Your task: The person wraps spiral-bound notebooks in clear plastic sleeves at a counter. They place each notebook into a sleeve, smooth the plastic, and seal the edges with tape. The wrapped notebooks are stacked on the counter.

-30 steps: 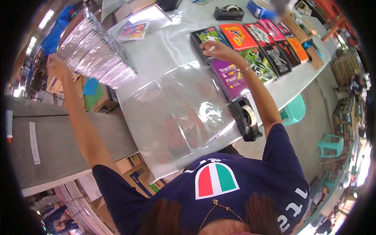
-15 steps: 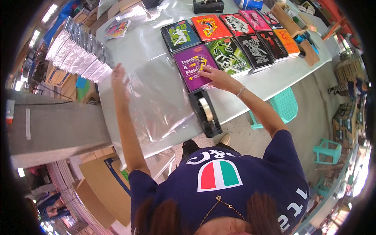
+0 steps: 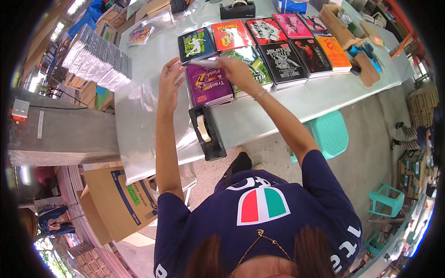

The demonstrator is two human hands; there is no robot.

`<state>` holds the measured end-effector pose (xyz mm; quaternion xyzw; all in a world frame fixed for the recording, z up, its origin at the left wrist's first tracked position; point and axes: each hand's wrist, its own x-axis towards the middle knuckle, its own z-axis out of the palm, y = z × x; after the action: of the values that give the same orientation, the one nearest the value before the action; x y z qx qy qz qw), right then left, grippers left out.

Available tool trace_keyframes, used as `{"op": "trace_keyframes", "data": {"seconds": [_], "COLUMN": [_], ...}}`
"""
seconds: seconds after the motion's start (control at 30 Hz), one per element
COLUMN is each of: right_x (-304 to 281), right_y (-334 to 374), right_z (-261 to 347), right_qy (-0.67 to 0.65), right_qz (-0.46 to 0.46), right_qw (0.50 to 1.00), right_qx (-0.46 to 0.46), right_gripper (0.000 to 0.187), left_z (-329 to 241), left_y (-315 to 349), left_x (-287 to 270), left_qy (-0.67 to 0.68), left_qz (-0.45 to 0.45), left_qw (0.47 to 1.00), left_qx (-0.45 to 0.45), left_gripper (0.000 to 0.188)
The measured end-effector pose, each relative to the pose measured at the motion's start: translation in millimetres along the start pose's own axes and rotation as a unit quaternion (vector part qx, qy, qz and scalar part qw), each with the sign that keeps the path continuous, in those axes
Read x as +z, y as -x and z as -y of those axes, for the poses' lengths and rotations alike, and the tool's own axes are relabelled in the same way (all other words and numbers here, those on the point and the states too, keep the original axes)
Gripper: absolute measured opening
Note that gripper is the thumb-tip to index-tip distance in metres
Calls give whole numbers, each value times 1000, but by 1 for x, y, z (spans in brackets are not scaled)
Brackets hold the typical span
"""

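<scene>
Both hands are together now above the near-left part of the notebook rows, where half a second ago they were well apart. The left hand was then beside the silvery stack at the left edge of the worktop; it has come over to the left side of the purple notebook, palm raised and fingers partly bent. The right hand lay on the purple cover and is now over the border between it and the green notebook, fingers bent and smeared by motion. Between the two hands shows a thin pale streak (too blurred to name), and I cannot tell whether either hand grips it.

The purple cover that shows is upside down to the wearer; in the previous frame it was upright. It tops a pile toward the near edge of the worktop, just behind a black tape dispenser that stands at that edge. The dark blue notebook lies directly behind it, toward the far edge; the black notebook lies beyond the green one, toward the right edge.
</scene>
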<state>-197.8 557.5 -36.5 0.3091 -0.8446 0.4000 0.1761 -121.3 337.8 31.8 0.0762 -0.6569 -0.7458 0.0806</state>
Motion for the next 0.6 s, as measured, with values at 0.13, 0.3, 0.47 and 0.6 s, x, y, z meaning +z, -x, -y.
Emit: {"op": "trace_keyframes", "data": {"seconds": [0.13,0.3,0.47,0.6], "right_x": [-112,-205,-153,-139], "right_y": [-11,16,48,18], "right_z": [8,-24,-137,-189], "right_qy": [-96,-261,-137,90], "right_qz": [-24,242,267,171], "right_qw": [994,923,940,981], "right_qx": [-42,148,163,28], "right_gripper": [22,21,15,51], "left_z": [40,128,182,163], "left_y": [-31,-67,-112,-148], "left_x": [12,65,117,109], "left_qy": [-61,-239,-557,-568], "left_qz": [-20,71,-19,10], "left_qw": [998,967,828,822], "left_qx": [-6,-45,68,-35], "left_gripper": [41,53,92,114]}}
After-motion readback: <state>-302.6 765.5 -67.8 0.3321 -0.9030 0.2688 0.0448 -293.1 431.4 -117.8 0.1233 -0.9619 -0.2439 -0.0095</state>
